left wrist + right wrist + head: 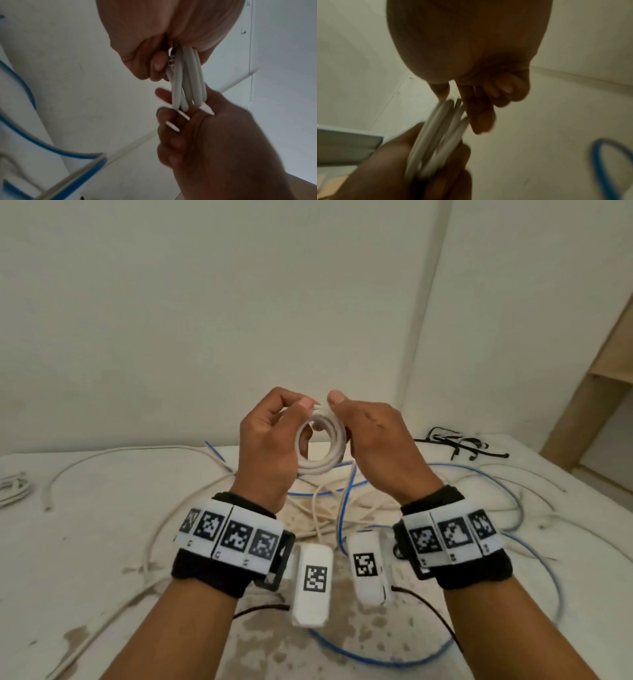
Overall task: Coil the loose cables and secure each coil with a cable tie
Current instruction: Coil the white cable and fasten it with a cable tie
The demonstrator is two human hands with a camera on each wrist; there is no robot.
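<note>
I hold the white cable coil upright between both hands, above the table — left hand gripping its left side, right hand pinching the top, nearer the white cable tie.

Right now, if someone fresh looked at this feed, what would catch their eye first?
The white cable coil, held up in mid-air in front of the wall between the left hand and the right hand, each gripping a side. Below it, loose blue and white cables sprawl in a tangle across the table. At the far right of the table lies a bundle of black cable ties.
</note>
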